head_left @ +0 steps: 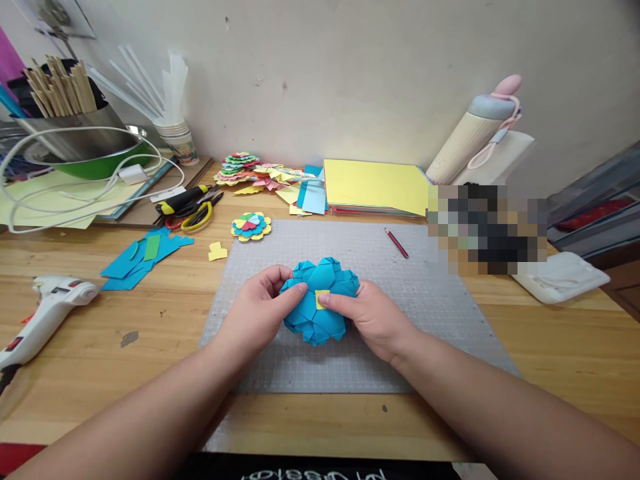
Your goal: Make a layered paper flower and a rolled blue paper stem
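Observation:
Above the grey cutting mat, both hands hold a blue folded-paper flower between them. My left hand grips its left edge, the thumb lying on the front petals and the fingers curled behind. On the right side, my right hand pinches the flower, with the thumb pressed on a small yellow paper square at its middle. The finger tips behind the paper are hidden. A finished-looking small layered paper flower lies at the mat's top left corner, and a dark red pencil rests at the upper right.
At left lie a white glue gun, blue paper scraps, yellow scraps and scissors. A yellow paper stack sits by the wall. Farther right are a leaning bottle and an open white case.

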Motion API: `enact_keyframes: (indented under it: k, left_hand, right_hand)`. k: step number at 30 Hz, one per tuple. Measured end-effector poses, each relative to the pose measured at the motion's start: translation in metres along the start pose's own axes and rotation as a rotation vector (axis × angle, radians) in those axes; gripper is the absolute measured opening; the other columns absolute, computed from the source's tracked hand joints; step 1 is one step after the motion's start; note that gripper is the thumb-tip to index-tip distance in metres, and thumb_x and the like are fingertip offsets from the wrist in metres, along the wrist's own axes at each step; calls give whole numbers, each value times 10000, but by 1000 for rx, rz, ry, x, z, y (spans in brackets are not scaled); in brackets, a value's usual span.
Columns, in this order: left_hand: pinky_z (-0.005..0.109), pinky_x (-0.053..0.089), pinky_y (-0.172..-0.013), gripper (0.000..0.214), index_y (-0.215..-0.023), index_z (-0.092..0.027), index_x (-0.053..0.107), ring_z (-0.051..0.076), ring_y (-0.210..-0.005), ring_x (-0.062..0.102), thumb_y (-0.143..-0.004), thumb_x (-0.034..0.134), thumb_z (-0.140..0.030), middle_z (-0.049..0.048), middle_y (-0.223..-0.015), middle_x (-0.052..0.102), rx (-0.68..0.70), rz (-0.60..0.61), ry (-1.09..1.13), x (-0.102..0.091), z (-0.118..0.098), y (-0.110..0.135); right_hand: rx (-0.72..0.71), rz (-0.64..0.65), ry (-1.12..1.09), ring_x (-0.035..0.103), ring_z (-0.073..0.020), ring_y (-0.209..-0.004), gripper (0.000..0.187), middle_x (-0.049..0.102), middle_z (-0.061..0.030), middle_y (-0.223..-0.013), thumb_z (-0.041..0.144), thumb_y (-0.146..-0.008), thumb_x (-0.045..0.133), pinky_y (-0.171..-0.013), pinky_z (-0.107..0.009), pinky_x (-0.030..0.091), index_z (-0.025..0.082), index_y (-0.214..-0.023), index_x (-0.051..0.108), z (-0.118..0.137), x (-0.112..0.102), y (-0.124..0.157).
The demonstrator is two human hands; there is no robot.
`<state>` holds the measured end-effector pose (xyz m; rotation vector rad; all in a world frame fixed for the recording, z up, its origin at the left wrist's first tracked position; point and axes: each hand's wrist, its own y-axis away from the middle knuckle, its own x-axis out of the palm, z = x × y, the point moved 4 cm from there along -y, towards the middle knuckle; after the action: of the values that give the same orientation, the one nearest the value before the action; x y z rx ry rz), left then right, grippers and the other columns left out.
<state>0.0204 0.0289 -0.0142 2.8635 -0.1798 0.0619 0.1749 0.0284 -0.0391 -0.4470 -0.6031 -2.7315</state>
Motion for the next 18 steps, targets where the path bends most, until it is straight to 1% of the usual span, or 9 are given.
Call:
enact_keyframes:
  k: [5,8,14,18]
  left_hand:
    - [181,448,-508,326,-797,-159,565,80,-580,520,-698,747,-411,-29,-671,607,11,0,0,1,1,0]
    - [178,442,-497,325,-788,-161,560,78,-570,516,-697,744,-412,-32,-661,603,14,-11,1,1,1,0]
    - [175,433,-483,332,-792,-157,576,77,-558,512,-684,744,-422,-26,-659,606,19,-49,-8,-2,0,0]
    - [176,427,-483,309,-792,-162,575,78,-559,510,-700,732,-412,-26,-663,606,12,-44,-19,-1,1,-1]
  right_hand:
    - [0,-7,16,676,-200,-673,273,743,-43,-791,359,-666,813,-663,-368,539,169,-839,721,-1,0,1]
    - [-3,-1,6,677,-190,-702,284,748,-45,-827,352,-671,812,-684,-356,541,171,-873,727,-1,0,1]
    - [14,115,-34,678,-172,-775,318,750,-36,-888,324,-692,804,-729,-327,539,189,-968,719,3,4,3]
    - [23,77,-10,680,-183,-790,318,750,-41,-908,283,-666,814,-752,-346,536,185,-951,714,3,2,3]
